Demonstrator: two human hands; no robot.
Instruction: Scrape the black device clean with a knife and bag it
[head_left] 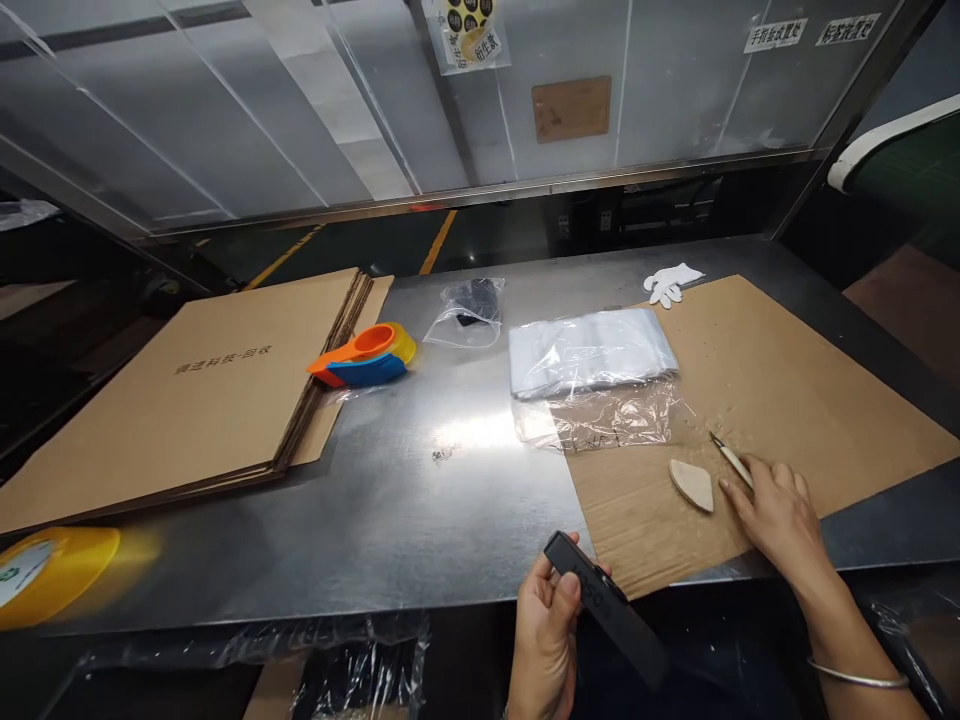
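My left hand [546,632] grips a long black bar-shaped piece [604,605] with raised lettering, held at a slant in front of the table edge, thumb on its upper face. Over the cardboard sheet [817,400] on the right, my right hand [784,510] has its fingers closed around a slim tool [731,460] with a pale handle and a dark pointed tip, which points to the upper left. A beige wedge-shaped pad [692,485] lies on the cardboard just left of my right fingers. Small crumbs are scattered near the tool's tip.
Clear plastic bags [592,352] lie beyond the hands, with a white glove [673,283] behind. A small bag with a black item [476,302], a tape dispenser [364,357] and stacked cardboard [187,400] are farther left. Yellow tape [75,575] sits at the near left edge.
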